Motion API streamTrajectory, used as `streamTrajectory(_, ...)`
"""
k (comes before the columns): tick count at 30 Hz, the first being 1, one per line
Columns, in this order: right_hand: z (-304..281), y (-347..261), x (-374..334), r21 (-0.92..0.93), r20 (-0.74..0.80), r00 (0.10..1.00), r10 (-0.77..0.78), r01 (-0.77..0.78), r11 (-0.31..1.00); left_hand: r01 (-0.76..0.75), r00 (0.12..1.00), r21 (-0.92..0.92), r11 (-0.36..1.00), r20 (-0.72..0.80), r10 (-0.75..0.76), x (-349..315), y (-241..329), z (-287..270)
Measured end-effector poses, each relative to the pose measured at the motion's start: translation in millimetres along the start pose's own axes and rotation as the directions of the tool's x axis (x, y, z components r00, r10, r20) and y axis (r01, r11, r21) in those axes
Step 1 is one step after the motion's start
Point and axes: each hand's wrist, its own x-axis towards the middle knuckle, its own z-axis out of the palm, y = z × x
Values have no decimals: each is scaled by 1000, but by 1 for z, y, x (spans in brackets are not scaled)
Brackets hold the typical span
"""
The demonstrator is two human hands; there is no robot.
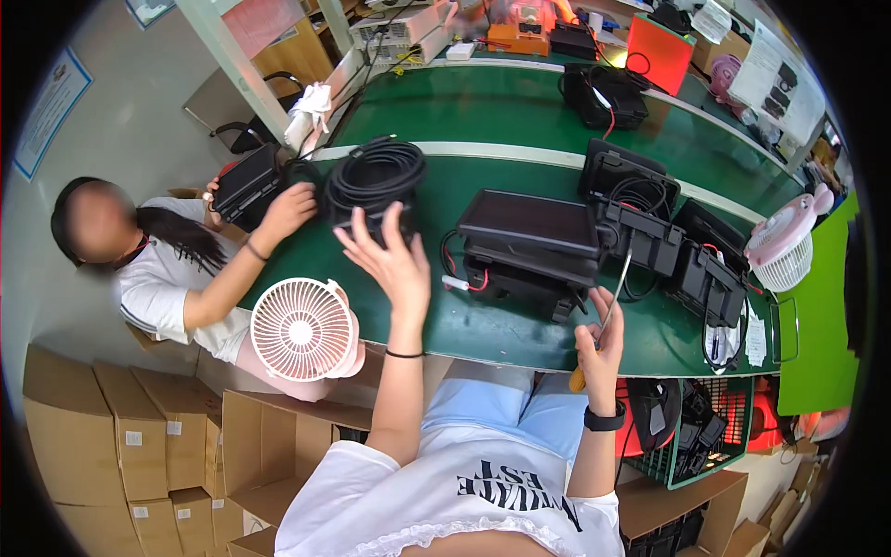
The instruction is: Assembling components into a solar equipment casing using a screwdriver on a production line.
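My left hand (388,265) is raised with fingers spread at the near side of a stacked coil of black cable (376,176); whether the fingertips touch it I cannot tell. In my right hand (601,342) is a screwdriver (620,286), its yellow handle low in the palm and its shaft slanting up. Between my hands sits a black device with a flat dark panel (529,221), on top of another black unit. A red and a black wire with a white connector (455,282) hang at its left side. Right of it stand open black cases (640,234) with coiled cable.
A co-worker (176,260) at the left handles a black case (246,190). A pink fan (300,330) stands at the near table edge, another fan (787,239) at the right. A green crate (733,418) with black parts is below the green table (445,339). Cardboard boxes (121,436) fill the lower left.
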Motion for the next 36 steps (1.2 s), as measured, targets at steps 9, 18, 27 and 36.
streamTrajectory(9,14,5,6,13,-67,983,172,-171,985,-101,966,-323,941,-259,14,11,-9,-1)
streamTrajectory(18,24,-5,5,139,-78,955,285,-273,952,163,887,-774,612,387,254,-18,31,0)
streamTrajectory(27,-8,-16,-13,47,-135,935,328,-325,945,-467,804,-511,721,93,587,0,22,-60)
streamTrajectory(36,27,-8,-33,148,-117,984,131,-113,983,-127,873,-370,920,398,280,27,47,-45)
